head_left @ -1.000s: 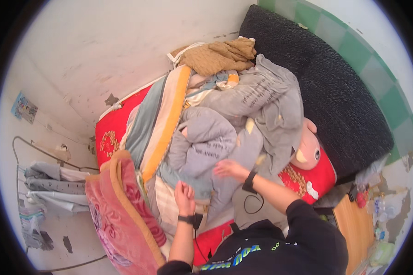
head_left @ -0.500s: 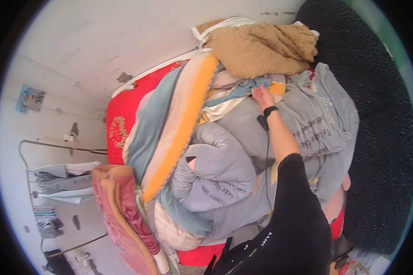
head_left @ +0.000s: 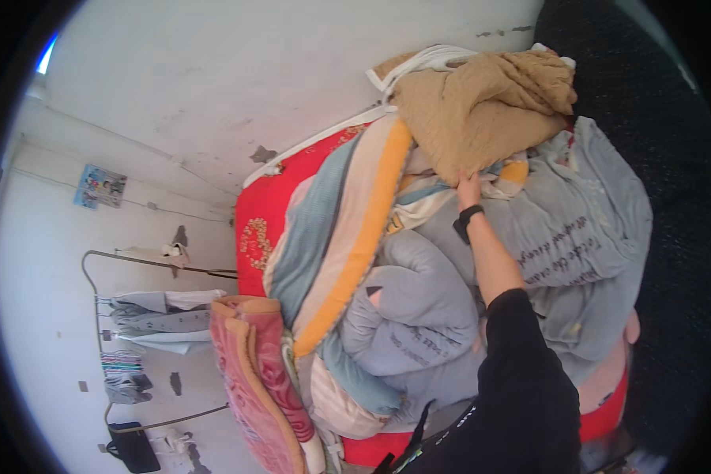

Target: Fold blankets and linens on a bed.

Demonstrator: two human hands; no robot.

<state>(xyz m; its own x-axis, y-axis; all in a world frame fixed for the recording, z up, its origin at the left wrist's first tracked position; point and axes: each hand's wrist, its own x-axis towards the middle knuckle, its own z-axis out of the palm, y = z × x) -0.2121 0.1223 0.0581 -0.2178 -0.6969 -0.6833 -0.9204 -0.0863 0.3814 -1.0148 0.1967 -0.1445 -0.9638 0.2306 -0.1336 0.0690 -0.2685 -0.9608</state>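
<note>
My right hand (head_left: pixel 468 189) reaches up to the far part of the bed, a black band around its wrist. Its fingers are closed on the near corner of a tan, crinkled blanket (head_left: pixel 482 103). Right below the hand lies a grey plush blanket (head_left: pixel 561 213) with dark lettering, spread in loose folds. Beside it, a second grey bundle (head_left: pixel 411 308) is rolled up. A striped quilt (head_left: pixel 371 213) in blue, cream and yellow runs along the left. Part of a blue and yellow cloth (head_left: pixel 513 175) shows under the tan blanket's edge. My left hand is out of view.
A red sheet (head_left: pixel 265 213) covers the bed beneath. At the near left sits a folded pink blanket (head_left: pixel 257 379). Clothes (head_left: pixel 162 316) hang on a metal rack by the white wall. A dark textured surface (head_left: pixel 663 316) borders the right side.
My right hand has gone from the blue cloth to the tan blanket's corner and grasped it. That corner now reaches lower over the cloth. The whole view has shifted, moving the scene rightward.
</note>
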